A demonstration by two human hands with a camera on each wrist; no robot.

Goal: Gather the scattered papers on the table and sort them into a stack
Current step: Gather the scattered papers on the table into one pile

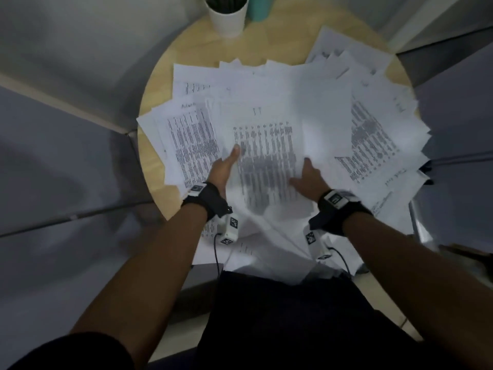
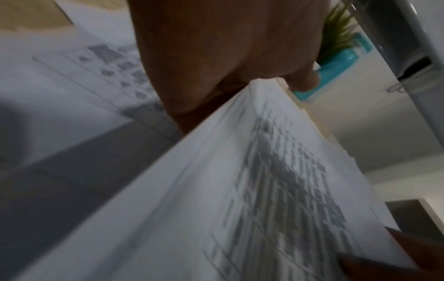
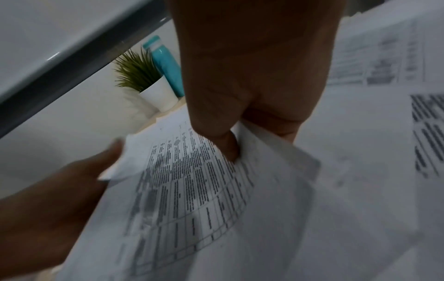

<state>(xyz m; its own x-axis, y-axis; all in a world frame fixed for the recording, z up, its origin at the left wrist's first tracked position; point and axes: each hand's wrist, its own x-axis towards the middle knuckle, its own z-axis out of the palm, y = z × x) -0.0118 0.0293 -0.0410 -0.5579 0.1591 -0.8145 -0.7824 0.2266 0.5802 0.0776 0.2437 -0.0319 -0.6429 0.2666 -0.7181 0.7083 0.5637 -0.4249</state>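
White printed papers [image 1: 373,137] lie fanned and overlapping across most of the round light wooden table [image 1: 282,36], with some hanging over its near and right edges. From my seat at the feed, both hands are on one sheet with a dense printed table [image 1: 266,156], raised a little above the pile near the table's front. The left hand [image 1: 224,168] grips its left edge, thumb on top and fingers underneath. The right hand [image 1: 310,176] pinches its right edge in the same way. In the left wrist view I see the left hand [image 2: 228,47] closed over the upper corner of the sheet [image 2: 240,190], which is blurred. In the right wrist view the right hand [image 3: 252,76] has its thumb pressed onto the sheet [image 3: 204,190], and the left hand [image 3: 48,209] holds the opposite edge. I cannot tell whether more pages are caught beneath it. At the far edge of the table a white pot with a spiky green plant [image 1: 229,18] stands just beside a teal bottle [image 1: 257,8], both apart from the papers.
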